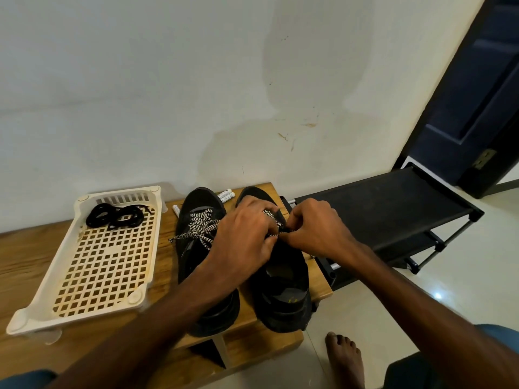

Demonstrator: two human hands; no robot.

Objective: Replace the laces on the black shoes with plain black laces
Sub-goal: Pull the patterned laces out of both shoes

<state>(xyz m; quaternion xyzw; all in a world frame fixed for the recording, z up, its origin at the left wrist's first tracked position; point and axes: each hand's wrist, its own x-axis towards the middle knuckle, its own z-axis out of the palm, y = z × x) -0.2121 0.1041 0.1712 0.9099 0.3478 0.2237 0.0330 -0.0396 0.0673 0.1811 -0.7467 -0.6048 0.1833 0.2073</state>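
A white wall rises behind the wooden bench (25, 265), and a black shoe rack (393, 203) stands just beside the bench's end, with a dark door (483, 94) beyond it. Small white tubes (227, 194) lie against the wall behind the shoe toes. My bare foot (344, 357) is on the tiled floor below. My left forearm crosses over the heel of the shoe by the tray (200, 202) and hides much of it.

Both black shoes stand side by side on the bench, toes toward the wall and heels toward me, their long axes running away from me. The shoe by the tray has its black-and-white lace (203, 226) threaded, with a loose end trailing toward the tray.

My left hand (247, 234) and right hand (314, 228) meet over the shoe under my hands (283, 279). The fingers of both are curled in tight, pinching its patterned lace (271, 214) near the eyelets; my knuckles hide the exact pinch.

The white perforated tray (47, 276) sits on the bench beside the shoes. It holds the plain black laces (115, 216), coiled in its far corner.
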